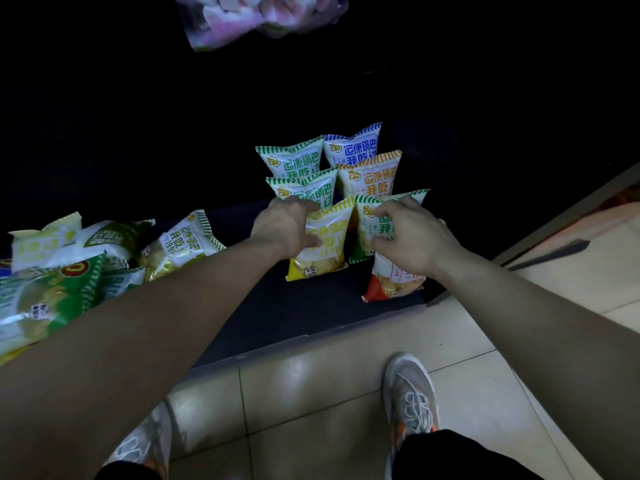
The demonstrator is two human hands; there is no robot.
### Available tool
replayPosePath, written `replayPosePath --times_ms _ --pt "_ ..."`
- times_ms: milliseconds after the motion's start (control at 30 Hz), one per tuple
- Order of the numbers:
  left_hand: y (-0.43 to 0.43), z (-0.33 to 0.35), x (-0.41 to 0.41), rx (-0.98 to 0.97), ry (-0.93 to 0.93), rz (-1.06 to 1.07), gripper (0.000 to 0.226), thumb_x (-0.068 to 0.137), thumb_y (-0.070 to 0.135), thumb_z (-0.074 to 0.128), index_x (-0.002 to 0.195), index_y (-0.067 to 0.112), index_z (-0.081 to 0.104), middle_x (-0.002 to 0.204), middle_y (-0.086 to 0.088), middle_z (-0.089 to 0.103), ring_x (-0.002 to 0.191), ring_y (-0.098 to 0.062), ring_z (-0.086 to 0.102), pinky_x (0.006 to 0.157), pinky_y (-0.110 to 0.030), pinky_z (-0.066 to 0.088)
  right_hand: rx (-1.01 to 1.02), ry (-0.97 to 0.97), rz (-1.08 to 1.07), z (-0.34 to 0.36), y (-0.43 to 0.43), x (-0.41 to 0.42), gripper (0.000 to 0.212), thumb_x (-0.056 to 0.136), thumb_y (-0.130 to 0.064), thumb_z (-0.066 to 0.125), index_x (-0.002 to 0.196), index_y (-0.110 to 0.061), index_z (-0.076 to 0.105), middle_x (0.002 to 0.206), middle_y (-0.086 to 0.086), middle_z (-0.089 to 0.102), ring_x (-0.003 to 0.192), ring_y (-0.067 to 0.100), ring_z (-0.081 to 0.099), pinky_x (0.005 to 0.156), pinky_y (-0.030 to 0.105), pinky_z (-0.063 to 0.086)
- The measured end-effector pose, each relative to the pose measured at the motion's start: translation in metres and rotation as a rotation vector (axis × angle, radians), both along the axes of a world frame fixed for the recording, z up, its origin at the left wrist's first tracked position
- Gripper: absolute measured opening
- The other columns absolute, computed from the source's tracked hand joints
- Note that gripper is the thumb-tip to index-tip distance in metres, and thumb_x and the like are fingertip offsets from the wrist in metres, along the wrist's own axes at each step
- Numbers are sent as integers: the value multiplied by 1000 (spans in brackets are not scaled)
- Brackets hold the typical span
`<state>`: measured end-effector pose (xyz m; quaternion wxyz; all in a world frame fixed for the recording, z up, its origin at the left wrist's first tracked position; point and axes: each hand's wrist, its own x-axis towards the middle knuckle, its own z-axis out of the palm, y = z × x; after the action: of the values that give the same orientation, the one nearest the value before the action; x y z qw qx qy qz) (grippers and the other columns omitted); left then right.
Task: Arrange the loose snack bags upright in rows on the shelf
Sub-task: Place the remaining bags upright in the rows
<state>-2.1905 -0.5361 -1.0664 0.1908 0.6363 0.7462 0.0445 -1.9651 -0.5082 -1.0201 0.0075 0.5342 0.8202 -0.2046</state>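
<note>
I read both hands as closed at the shelf point(277, 313) front: left hand point(287, 226) grips the yellow bag point(325, 251), right hand point(412, 233) curls over the red bag point(394, 282) top. Both bags are upright, ahead of the standing rows point(370, 174). Loose bags point(69, 271) lie heaped at left.

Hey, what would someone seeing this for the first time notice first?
Two hands meet over bright snack bags standing in two rows on the dark shelf. The left hand grips a yellow bag, and the right hand curls over a green bag and a red bag beside it. A loose pile of bags sprawls at the left, and a pink bag shows at the top edge.
</note>
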Motion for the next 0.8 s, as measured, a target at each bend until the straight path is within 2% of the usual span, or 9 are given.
replayPosePath --times_ms 167,300,467,567,667,800 --pt "-8 24 1 -42 110 -78 88 78 60 70 150 29 33 150 -1 41 140 -24 30 105 -43 41 16 -57 54 17 -8 -7 58 91 -43 60 143 -25 42 144 2 39 132 27 41 95 38 40" --pt "-36 65 -18 -35 188 -115 86 79 63 66 150 29 33 150 -1 40 137 -24 33 106 -42 39 45 -135 151 41 -19 -27 58 90 -43 60 142 -25 42 141 5 40 130 29 42 102 45 43" --pt "-106 119 -66 -47 209 -5 79 82 65 60 149 29 36 147 0 43 134 -24 36 105 -40 40 104 -190 244 87 -47 -65 61 92 -43 58 146 -23 39 146 8 37 133 31 40 103 49 42" --pt "-154 143 -98 -56 194 76 73 84 62 59 146 27 41 142 -1 48 132 -26 41 104 -41 42 122 -161 287 104 -71 -93 60 94 -45 57 146 -23 39 147 7 38 133 31 41 102 46 42" --pt "-201 147 -128 -48 159 168 68 86 57 61 142 23 46 136 -6 52 127 -28 47 102 -40 43 86 -135 334 99 -96 -123 59 93 -45 58 145 -24 41 144 6 41 130 30 44 98 44 45" --pt "-249 134 -159 -116 159 219 69 88 53 61 146 21 41 143 -10 47 128 -30 46 99 -41 45 9 -151 356 64 -123 -164 61 94 -45 58 147 -22 38 144 7 39 130 31 42 99 45 45"
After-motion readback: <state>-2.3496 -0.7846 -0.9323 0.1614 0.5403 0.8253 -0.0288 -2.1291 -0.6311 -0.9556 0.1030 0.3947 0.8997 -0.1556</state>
